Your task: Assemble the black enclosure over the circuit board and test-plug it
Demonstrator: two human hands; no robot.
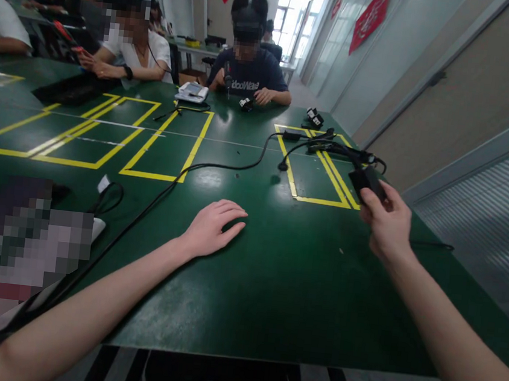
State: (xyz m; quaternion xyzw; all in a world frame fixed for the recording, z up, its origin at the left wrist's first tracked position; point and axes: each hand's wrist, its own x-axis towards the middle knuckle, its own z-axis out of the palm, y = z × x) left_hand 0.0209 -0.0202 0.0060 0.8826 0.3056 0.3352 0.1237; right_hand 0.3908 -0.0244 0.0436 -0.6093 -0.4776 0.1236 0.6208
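My left hand rests palm down on the green table, its fingers stretched out and holding nothing. On the right, my right hand is closed round a black adapter-like block, raised at the far end of my reach. Black cables are bunched just behind the block. A plug on a cable end lies left of the bunch. One long black cable runs from the bunch across the table to the lower left, passing beyond my left hand.
Yellow tape outlines mark the table. A blurred-out device lies at the left. Across the table a person holds a tool over a small part, and another person sits further left. A white device stands near them.
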